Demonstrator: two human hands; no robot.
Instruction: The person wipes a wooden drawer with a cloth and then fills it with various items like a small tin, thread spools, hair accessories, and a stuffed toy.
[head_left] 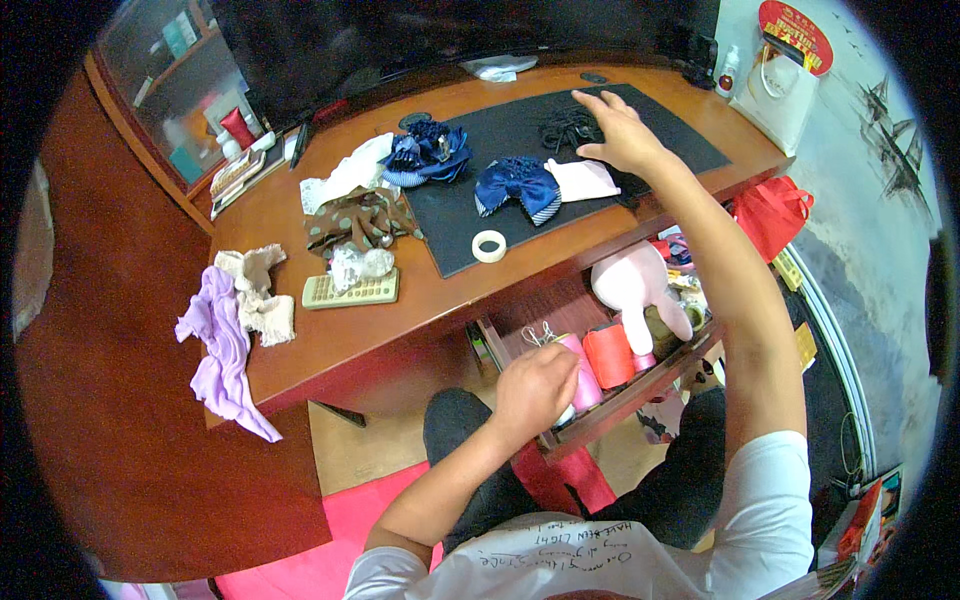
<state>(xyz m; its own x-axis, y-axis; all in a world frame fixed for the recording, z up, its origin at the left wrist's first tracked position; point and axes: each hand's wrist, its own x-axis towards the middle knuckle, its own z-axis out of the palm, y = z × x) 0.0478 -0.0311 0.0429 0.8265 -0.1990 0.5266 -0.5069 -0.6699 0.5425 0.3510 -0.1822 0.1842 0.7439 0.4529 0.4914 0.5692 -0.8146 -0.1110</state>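
Note:
My left hand (535, 388) reaches into the open desk drawer (640, 385) and closes around a pink thread spool (582, 372), beside an orange-red spool (609, 353). Small scissors (540, 333) lie just behind that hand. My right hand (622, 130) stretches out over the black mat (470, 215) with fingers spread, resting beside a black lace piece (566, 128). Nothing is held in it. A navy striped bow (518, 187) and a pink fabric piece (583, 180) lie just left of my right wrist.
A tape roll (489, 245), a dark blue ruffled bow (430, 153), a brown dotted fabric (358, 220), a beige remote-like keypad (350, 291) and lilac cloth (222, 350) lie on the wooden desk (330, 330). A pink plush toy (635, 285) sits in the drawer. A red bag (772, 215) hangs right.

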